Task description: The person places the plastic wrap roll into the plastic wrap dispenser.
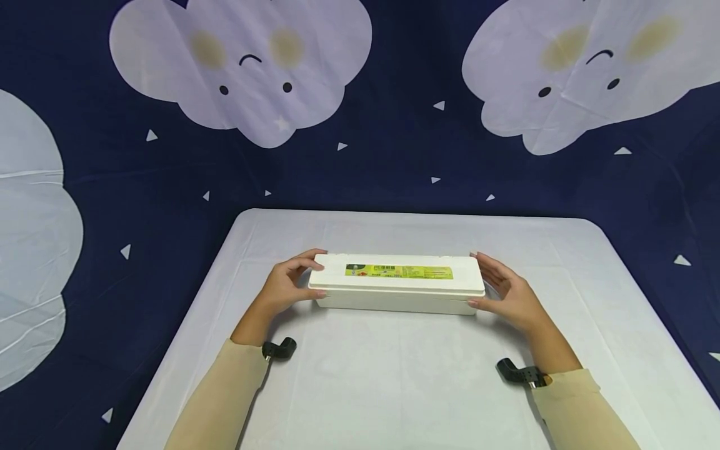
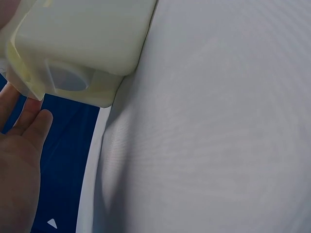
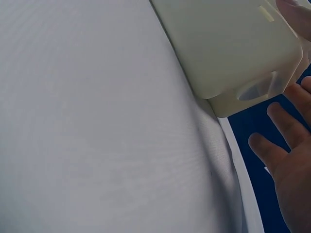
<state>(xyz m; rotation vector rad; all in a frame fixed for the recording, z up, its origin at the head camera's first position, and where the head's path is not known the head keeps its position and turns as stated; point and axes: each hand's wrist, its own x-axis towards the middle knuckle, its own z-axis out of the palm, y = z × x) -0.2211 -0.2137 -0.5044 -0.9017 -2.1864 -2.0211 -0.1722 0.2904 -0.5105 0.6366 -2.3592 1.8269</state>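
A long white cling film box [image 1: 396,300] lies crosswise in the head view, with a yellow-green printed label [image 1: 399,272] on its lid. At its left end, my left hand [image 1: 283,286] holds the box with the thumb at the near side and the fingers toward the back corner. My right hand [image 1: 510,299] grips the opposite end the same way, its thumb on the near lower edge. Both wrist views show the box's end [image 2: 73,80] with an oval opening; several fingers [image 3: 286,124] spread beside the right end.
The box is over a table [image 1: 360,375] covered in white cloth. Behind it hangs a dark blue cloth [image 1: 394,169] printed with clouds and small triangles. Black wrist devices [image 1: 281,349] stick out by both beige sleeves [image 1: 222,397].
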